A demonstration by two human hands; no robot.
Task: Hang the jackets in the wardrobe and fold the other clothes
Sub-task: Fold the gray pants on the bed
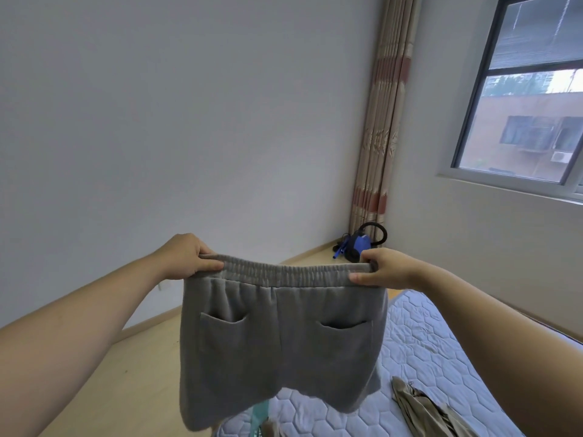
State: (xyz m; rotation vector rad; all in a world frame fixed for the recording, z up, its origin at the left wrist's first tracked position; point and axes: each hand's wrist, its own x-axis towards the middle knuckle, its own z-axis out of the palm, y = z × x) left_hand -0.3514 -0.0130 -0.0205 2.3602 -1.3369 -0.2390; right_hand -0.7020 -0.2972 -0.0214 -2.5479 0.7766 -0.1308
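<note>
Grey shorts (280, 339) hanging between both hands' pinches at waistband ends.

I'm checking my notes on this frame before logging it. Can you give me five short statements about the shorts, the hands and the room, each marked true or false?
1. The left hand and the right hand each grip the waistband of the grey shorts. True.
2. A khaki garment lies on the mattress. True.
3. The grey shorts lie flat on the mattress. False: they hang in the air, held up by the waistband.
4. Two pockets on the shorts face the camera. True.
5. The curtain is drawn across the window. False: it is bunched in the corner and the window is uncovered.
</note>
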